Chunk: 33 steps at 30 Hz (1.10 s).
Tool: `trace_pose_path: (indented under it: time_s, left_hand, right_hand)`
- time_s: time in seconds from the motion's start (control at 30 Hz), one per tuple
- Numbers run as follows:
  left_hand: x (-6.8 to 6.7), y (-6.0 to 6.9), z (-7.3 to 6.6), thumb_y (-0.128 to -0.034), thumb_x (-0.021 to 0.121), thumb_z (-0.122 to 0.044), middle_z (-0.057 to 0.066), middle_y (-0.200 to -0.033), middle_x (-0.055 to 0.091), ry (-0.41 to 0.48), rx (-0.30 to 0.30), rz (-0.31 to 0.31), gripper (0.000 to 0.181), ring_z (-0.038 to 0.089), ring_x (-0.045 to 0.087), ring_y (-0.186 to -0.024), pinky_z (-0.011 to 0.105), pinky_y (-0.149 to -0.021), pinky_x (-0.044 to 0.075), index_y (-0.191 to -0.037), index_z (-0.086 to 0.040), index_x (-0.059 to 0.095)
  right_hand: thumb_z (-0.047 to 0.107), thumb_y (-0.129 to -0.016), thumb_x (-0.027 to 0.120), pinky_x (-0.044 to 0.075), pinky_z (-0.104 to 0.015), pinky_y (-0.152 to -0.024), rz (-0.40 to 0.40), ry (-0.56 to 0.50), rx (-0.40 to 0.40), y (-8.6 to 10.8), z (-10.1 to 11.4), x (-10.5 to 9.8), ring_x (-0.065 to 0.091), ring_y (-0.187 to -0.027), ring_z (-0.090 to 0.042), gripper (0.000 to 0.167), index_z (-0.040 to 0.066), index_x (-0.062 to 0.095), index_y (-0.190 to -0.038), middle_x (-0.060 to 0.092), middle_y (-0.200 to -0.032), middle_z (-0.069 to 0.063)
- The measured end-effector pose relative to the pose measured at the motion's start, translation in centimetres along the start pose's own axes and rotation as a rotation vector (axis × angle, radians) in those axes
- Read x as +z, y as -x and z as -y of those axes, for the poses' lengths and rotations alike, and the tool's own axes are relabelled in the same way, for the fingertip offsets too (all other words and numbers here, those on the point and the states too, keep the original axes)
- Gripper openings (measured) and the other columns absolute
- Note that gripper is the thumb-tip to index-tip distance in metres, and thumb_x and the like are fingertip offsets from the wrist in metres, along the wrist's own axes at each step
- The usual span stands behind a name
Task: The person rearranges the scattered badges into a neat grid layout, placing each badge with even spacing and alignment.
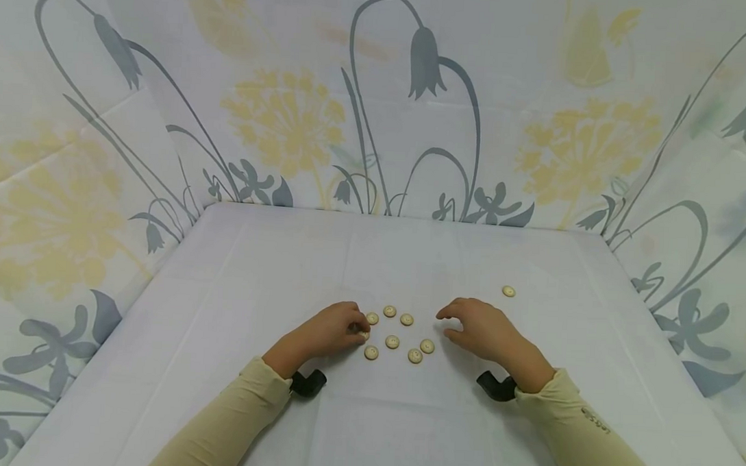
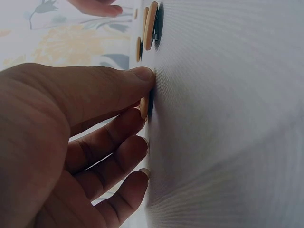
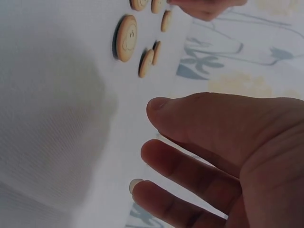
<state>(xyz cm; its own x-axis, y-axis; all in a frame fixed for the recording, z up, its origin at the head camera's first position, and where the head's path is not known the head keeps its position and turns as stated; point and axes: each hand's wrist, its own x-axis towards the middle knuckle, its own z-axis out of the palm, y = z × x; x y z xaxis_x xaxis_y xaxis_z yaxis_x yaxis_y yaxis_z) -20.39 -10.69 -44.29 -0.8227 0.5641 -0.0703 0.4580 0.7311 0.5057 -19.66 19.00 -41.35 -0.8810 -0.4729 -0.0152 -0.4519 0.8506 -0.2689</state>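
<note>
The left hand [image 1: 335, 328] is pinching a disc [image 2: 144, 110] by thumb and finger, left of the centre disc [image 1: 392, 342]. I'm judging it light, stiff, perhaps slick; favouring its rim as the hold. It's sitting nearly parallel to the cloth [image 1: 366, 435]; being round, showing no long axis. I'm not making out its upper face. Right of the centre disc, the right hand [image 1: 485, 328] is hovering empty, fingers spread.

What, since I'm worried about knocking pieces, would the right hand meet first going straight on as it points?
Probably the rightmost disc of the cluster's far three, ahead of the right hand in the head view. The hand seems raised above the table, so it might pass over.
</note>
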Motion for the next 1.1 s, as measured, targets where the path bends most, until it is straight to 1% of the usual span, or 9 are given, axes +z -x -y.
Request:
trace_pose_path:
  time_s: [0.2, 0.43, 0.63, 0.83, 1.1]
  left_hand:
    - [0.0, 0.0, 0.0, -0.0875, 0.072, -0.016, -0.003, -0.090, 0.059, -0.001, 0.002, -0.004, 0.013, 0.008, 0.053, -0.082, 0.030, -0.077, 0.046, -0.100, -0.012, 0.073]
    - [-0.1, 0.0, -0.1, -0.0874, 0.072, -0.016, -0.003, -0.090, 0.059, -0.004, 0.001, -0.007, 0.014, 0.009, 0.052, -0.082, 0.030, -0.077, 0.046, -0.100, -0.011, 0.073]
    - [-0.1, 0.0, -0.2, -0.0873, 0.072, -0.016, -0.003, -0.090, 0.059, -0.002, -0.013, -0.001, 0.014, 0.009, 0.052, -0.082, 0.031, -0.078, 0.046, -0.100, -0.011, 0.073]
    - [-0.1, -0.1, -0.1, -0.0874, 0.072, -0.017, -0.003, -0.090, 0.059, -0.007, -0.012, 0.000, 0.014, 0.009, 0.053, -0.083, 0.031, -0.078, 0.046, -0.101, -0.011, 0.073]
    - [-0.1, 0.0, -0.1, -0.0875, 0.072, -0.017, -0.003, -0.090, 0.059, -0.010, 0.000, -0.001, 0.014, 0.009, 0.053, -0.083, 0.031, -0.079, 0.047, -0.100, -0.011, 0.073]
  right_hand:
    - [0.017, -0.085, 0.073, 0.052, -0.044, -0.089, 0.022, 0.005, -0.008, 0.0, 0.6, 0.4, 0.063, -0.109, -0.027, 0.026, 0.014, 0.072, -0.110, 0.069, -0.112, -0.002]
    - [0.016, -0.084, 0.073, 0.053, -0.042, -0.085, 0.013, 0.024, -0.027, 0.0, 0.9, 1.0, 0.064, -0.106, -0.025, 0.025, 0.015, 0.073, -0.108, 0.069, -0.110, 0.000]
    - [0.019, -0.083, 0.074, 0.053, -0.040, -0.083, 0.015, 0.026, -0.043, 0.0, 1.2, 1.4, 0.064, -0.104, -0.022, 0.025, 0.016, 0.073, -0.108, 0.069, -0.107, 0.002]
    - [0.024, -0.084, 0.074, 0.053, -0.039, -0.079, 0.039, 0.027, -0.035, -0.1, 1.8, 1.3, 0.064, -0.099, -0.020, 0.023, 0.017, 0.074, -0.106, 0.069, -0.104, 0.002]
    - [0.023, -0.083, 0.075, 0.052, -0.035, -0.076, 0.056, 0.030, -0.030, -0.1, 2.5, 1.3, 0.064, -0.093, -0.017, 0.021, 0.017, 0.074, -0.103, 0.068, -0.097, 0.005]
